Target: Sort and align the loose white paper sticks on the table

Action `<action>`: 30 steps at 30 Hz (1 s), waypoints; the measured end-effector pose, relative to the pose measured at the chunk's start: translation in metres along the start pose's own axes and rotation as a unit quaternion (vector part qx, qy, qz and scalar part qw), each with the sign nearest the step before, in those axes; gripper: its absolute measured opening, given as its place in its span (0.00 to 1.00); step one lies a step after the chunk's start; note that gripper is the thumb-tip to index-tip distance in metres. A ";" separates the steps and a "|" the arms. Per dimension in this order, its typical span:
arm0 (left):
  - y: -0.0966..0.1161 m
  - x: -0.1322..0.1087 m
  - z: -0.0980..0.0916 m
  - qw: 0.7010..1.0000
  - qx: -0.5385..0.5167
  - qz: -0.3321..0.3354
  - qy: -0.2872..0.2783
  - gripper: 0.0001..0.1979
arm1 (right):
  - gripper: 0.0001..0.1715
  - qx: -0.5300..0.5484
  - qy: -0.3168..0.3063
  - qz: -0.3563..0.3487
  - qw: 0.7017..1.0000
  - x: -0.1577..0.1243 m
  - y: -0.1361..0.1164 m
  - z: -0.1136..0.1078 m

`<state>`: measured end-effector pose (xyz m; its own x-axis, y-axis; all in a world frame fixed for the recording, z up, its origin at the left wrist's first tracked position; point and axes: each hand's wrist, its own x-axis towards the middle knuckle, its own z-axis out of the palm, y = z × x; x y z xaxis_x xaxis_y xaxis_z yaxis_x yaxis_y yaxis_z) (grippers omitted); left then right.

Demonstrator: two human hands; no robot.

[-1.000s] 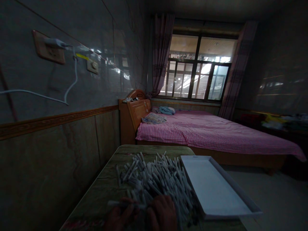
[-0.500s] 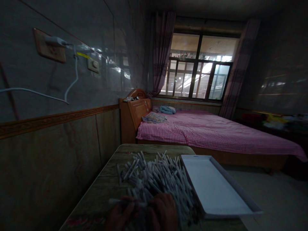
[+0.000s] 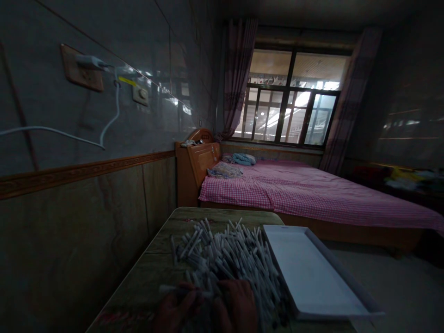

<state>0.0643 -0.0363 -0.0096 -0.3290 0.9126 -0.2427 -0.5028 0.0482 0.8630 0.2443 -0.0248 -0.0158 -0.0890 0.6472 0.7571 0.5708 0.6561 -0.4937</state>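
My left hand (image 3: 177,309) is closed in a pinch around a slim whitish tube (image 3: 167,289), which lies nearly level and points left and right out of the fingers. Just to its right, my right hand (image 3: 239,303) has its fingers curled at the near edge of a heap of similar slender white tubes (image 3: 239,254). Whether those fingers hold one is hidden by the hand and the dim light. Some tubes show dark ends. The heap spreads over a small marble-patterned table (image 3: 147,268).
A shallow white tray (image 3: 312,273) lies along the table's right side and reaches past its edge. Beyond the table stands a bed (image 3: 294,189) with a pink checked cover. To the left is a tiled wall with a socket (image 3: 81,68) and a white cable (image 3: 117,101).
The view has shifted slightly, so the room sits a little farther right. Both hands stay in nearly the same place, with the tube still in the left.
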 end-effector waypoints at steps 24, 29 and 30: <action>0.005 -0.001 0.002 0.999 -0.010 -0.004 0.045 0.30 | 0.11 -0.088 -0.011 -0.068 0.994 0.010 0.017 -0.017; -0.004 0.004 -0.001 1.000 0.006 0.002 0.001 0.31 | 0.08 -0.093 -0.049 -0.087 0.991 0.008 0.003 -0.010; -0.005 0.005 -0.003 1.000 0.011 0.000 -0.006 0.31 | 0.06 -0.098 -0.055 -0.094 0.989 0.008 0.003 -0.009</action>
<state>0.0633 -0.0330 -0.0166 -0.3201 0.9171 -0.2378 -0.4852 0.0568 0.8725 0.2531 -0.0208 -0.0071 -0.2908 0.5663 0.7712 0.6820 0.6880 -0.2481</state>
